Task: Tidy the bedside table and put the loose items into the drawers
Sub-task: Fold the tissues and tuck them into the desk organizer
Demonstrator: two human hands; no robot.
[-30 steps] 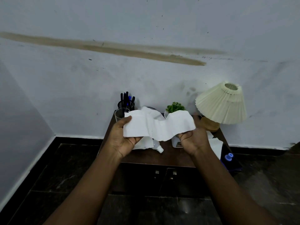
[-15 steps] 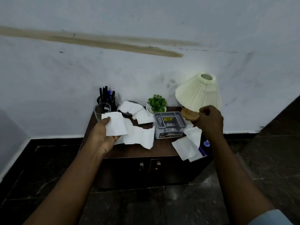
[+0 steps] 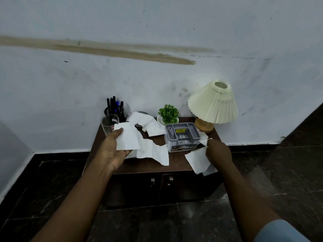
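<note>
My left hand [image 3: 111,151] grips a long white tissue strip [image 3: 139,145] above the left half of the dark brown bedside table [image 3: 157,165]; the strip trails down to the right. At the table's right front corner my right hand [image 3: 217,151] pinches a second white tissue [image 3: 196,160] that overhangs the edge. A third crumpled tissue [image 3: 146,122] lies at the back of the tabletop. The two cabinet fronts with metal handles [image 3: 161,180] below the top are shut.
A clear glass [image 3: 108,124] and a black pen holder [image 3: 114,109] stand at the back left. A small green plant [image 3: 168,113], a grey organiser box [image 3: 182,136] and a pleated cream lamp [image 3: 213,103] fill the right. Dark tiled floor surrounds the table.
My right hand let go of the strip, went up by the lamp base, then came down onto the tissue at the right front corner. My left hand keeps the strip.
</note>
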